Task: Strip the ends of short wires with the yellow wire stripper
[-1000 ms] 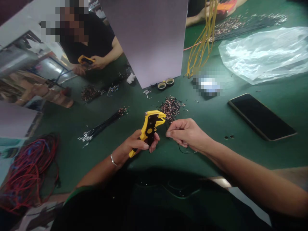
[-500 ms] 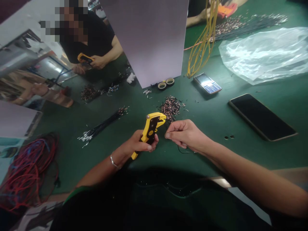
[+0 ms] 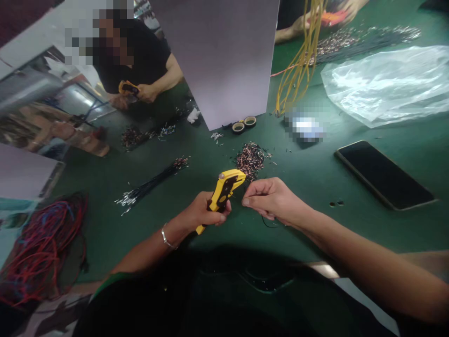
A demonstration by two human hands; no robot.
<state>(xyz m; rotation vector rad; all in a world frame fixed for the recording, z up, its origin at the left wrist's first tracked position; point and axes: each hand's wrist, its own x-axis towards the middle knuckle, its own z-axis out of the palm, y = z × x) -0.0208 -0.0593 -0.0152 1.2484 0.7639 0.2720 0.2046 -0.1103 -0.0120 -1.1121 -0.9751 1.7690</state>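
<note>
The left hand point(image 3: 209, 209) wraps round a yellow-and-black wire stripper point(image 3: 224, 189), held above the tabletop point(image 3: 301, 178) near a pile of clippings point(image 3: 250, 158); the right hand point(image 3: 268, 199) pinches a thin dark wire point(image 3: 267, 225) (partly hidden) beside the tool's nose.

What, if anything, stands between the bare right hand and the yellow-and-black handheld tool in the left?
Nothing visible: green tabletop shows between the right hand and the tool. The pile of small copper-coloured and black pieces lies beyond them.
</note>
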